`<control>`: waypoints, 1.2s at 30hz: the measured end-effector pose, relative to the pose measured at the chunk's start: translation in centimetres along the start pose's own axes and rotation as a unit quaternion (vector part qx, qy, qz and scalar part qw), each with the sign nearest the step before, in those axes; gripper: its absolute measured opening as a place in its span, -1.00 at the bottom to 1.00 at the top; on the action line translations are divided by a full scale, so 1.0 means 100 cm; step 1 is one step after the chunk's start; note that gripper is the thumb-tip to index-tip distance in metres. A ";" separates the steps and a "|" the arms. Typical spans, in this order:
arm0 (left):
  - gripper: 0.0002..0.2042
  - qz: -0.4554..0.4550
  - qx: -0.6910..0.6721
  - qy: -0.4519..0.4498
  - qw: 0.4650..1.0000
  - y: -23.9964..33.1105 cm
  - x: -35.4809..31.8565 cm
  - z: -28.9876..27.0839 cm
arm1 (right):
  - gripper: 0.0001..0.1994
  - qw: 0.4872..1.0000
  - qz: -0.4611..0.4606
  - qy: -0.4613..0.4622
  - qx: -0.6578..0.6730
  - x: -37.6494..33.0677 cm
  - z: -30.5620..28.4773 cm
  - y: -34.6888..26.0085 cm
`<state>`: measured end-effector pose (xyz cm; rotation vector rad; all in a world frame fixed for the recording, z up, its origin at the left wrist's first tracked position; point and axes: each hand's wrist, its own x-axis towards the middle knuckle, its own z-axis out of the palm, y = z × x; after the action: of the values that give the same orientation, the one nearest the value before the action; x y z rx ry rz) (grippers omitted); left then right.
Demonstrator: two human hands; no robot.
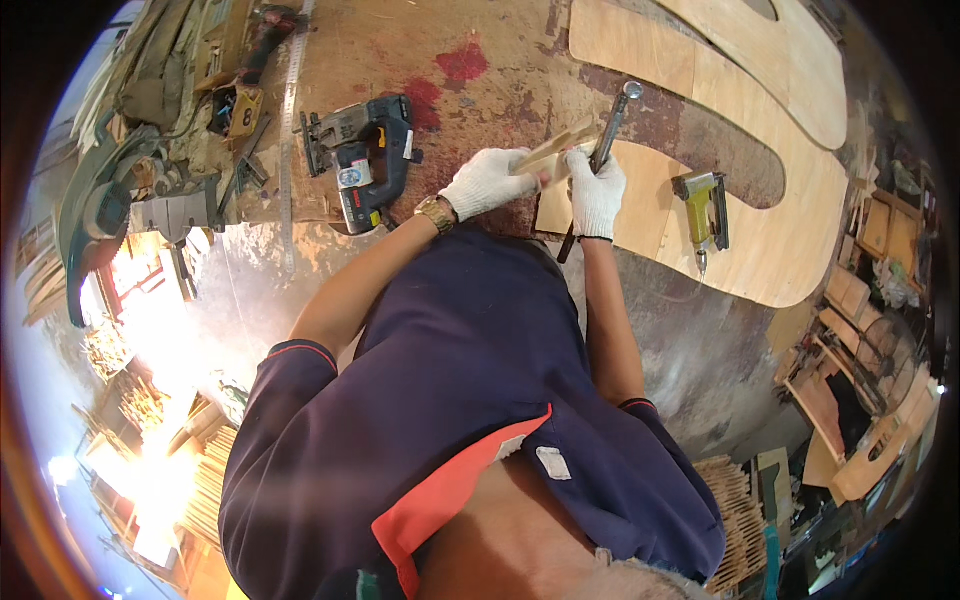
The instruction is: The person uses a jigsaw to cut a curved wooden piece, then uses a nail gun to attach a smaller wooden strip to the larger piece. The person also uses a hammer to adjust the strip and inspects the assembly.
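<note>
White knitted gloves cover both hands. My left hand (487, 184) is closed on one end of a thin strip of pale wood (556, 147) over the workbench. My right hand (597, 194) is wrapped round a long dark tool with a round, shiny metal end (613, 122); its other end sticks out below the glove. The right fingertips are close to the wood strip, and whether they also grip it I cannot tell. Left of my left hand, a dark blue cordless jigsaw (366, 160) lies on its side. A green pneumatic nail gun (702, 207) rests on plywood to the right.
Curved plywood panels (805, 235) spread over the right of the bench (360, 40), which has red stains. A long metal ruler (289, 130) lies at the left, beside a green circular-blade saw (100, 215) and several tools. Wood offcuts (850, 400) are piled at the far right.
</note>
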<state>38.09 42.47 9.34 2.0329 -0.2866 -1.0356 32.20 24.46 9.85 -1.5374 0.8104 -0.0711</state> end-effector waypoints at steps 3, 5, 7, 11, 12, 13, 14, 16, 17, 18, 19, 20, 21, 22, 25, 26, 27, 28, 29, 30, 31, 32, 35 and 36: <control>-0.52 0.011 -0.154 -0.046 0.987 0.004 -0.009 -0.002 | -0.90 0.999 0.004 -0.017 0.048 -0.006 0.005 -0.014; -0.51 0.084 -0.235 -0.032 0.968 0.002 -0.015 0.003 | -0.91 0.997 -0.046 -0.018 0.058 -0.008 0.009 -0.022; -0.54 0.152 -0.303 -0.063 0.939 0.000 -0.017 0.008 | -0.90 0.996 -0.076 -0.024 0.030 -0.011 0.008 -0.029; -0.57 0.077 -0.497 -0.142 0.853 -0.008 -0.016 0.008 | -0.87 0.993 -0.101 -0.063 -0.021 -0.016 0.002 -0.038; -0.58 0.075 -0.550 -0.139 0.820 -0.008 -0.015 0.010 | -0.87 0.990 -0.119 -0.071 -0.018 -0.019 0.003 -0.038; -0.59 0.074 -0.604 -0.142 0.781 -0.009 -0.016 0.013 | -0.88 0.985 -0.141 -0.093 -0.028 -0.022 0.004 -0.038; -0.60 0.033 -0.587 -0.116 0.800 -0.007 -0.010 0.012 | -0.88 0.981 -0.156 -0.112 -0.038 -0.024 0.006 -0.039; -0.60 0.065 -0.531 -0.059 0.843 -0.005 -0.009 0.020 | -0.89 0.979 -0.164 -0.123 -0.012 -0.031 0.012 -0.041; -0.60 0.052 -0.495 -0.021 0.867 -0.003 -0.008 0.023 | -0.89 0.970 -0.203 -0.132 -0.022 -0.034 0.016 -0.042; -0.54 0.085 -0.519 -0.026 0.850 -0.003 -0.008 0.024 | -0.89 0.966 -0.222 -0.128 -0.039 -0.037 0.018 -0.045; -0.53 0.088 -0.462 0.028 0.882 -0.003 -0.007 0.024 | -0.88 0.954 -0.263 -0.133 -0.055 -0.041 0.021 -0.048; -0.52 0.092 -0.406 0.065 0.907 -0.002 -0.005 0.022 | -0.84 0.952 -0.262 -0.128 -0.090 -0.043 0.021 -0.052; -0.51 0.108 -0.349 0.109 0.924 -0.002 -0.003 0.021 | -0.83 0.955 -0.238 -0.119 -0.128 -0.044 0.022 -0.056; -0.49 0.101 -0.240 0.178 0.949 -0.001 -0.002 0.022 | -0.82 0.952 -0.234 -0.118 -0.159 -0.045 0.022 -0.058; -0.51 0.177 -0.138 0.226 0.948 0.000 0.003 0.030 | -0.82 0.958 -0.234 -0.104 -0.126 -0.047 0.025 -0.060; -0.54 0.179 -0.070 0.257 0.947 -0.001 0.005 0.035 | -0.82 0.967 -0.213 -0.098 -0.105 -0.048 0.026 -0.059; -0.57 0.183 -0.080 0.277 0.940 -0.003 0.008 0.040 | -0.81 0.963 -0.240 -0.091 -0.085 -0.049 0.026 -0.057; -0.63 0.148 -0.084 0.273 0.947 -0.006 0.012 0.044 | -0.81 0.963 -0.245 -0.083 -0.076 -0.050 0.025 -0.055; -0.68 0.143 -0.086 0.288 0.943 -0.010 0.015 0.049 | -0.80 0.960 -0.263 -0.080 -0.058 -0.051 0.023 -0.052; -0.76 0.169 -0.246 0.239 0.924 -0.020 0.026 0.035 | -0.79 0.962 -0.254 -0.054 -0.088 -0.054 0.019 -0.049; -0.82 0.180 -0.484 0.186 0.836 -0.030 0.037 0.022 | -0.77 0.959 -0.257 -0.031 -0.112 -0.057 0.011 -0.046; -0.81 0.178 -0.620 0.156 0.748 -0.040 0.047 0.011 | -0.75 0.958 -0.251 -0.002 -0.139 -0.060 0.004 -0.043; -0.75 0.067 -0.538 0.311 0.781 -0.076 0.058 -0.021 | -0.75 0.953 -0.252 0.040 -0.162 -0.064 -0.026 -0.029; -0.73 0.017 -0.428 0.341 0.837 -0.083 0.057 -0.021 | -0.79 0.961 -0.248 0.038 -0.119 -0.061 -0.033 -0.023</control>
<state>42.05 46.03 0.49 1.4031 0.4534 -0.2436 27.04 24.62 14.97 -1.9504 0.4874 -0.4161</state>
